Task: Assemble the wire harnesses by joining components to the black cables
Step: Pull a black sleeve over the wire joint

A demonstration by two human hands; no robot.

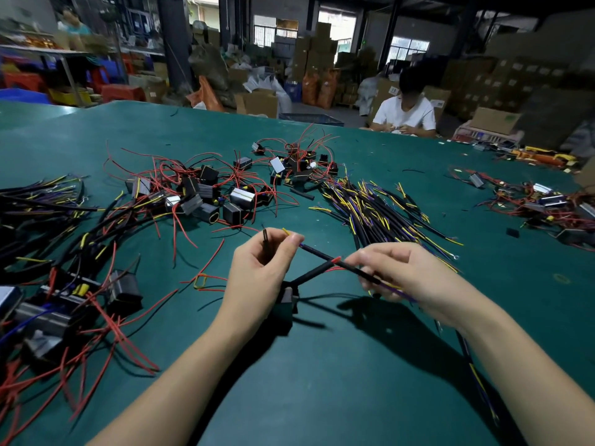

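two hands [257,268] [402,272], two people [406,115] [72,22], four wire piles [380,207].

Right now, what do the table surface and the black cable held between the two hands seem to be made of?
The table surface looks like a matte green rubber or vinyl mat: even colour, soft shadows, hardly any glare. The black cable seems to have a matte plastic or rubber jacket, perhaps sleeving; thin yellow and purple insulated wires leave its ends. The left hand and right hand pinch it.

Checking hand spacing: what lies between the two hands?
Head view: a black cable spans from left hand to right hand, crossed by a red-tipped black sleeve.
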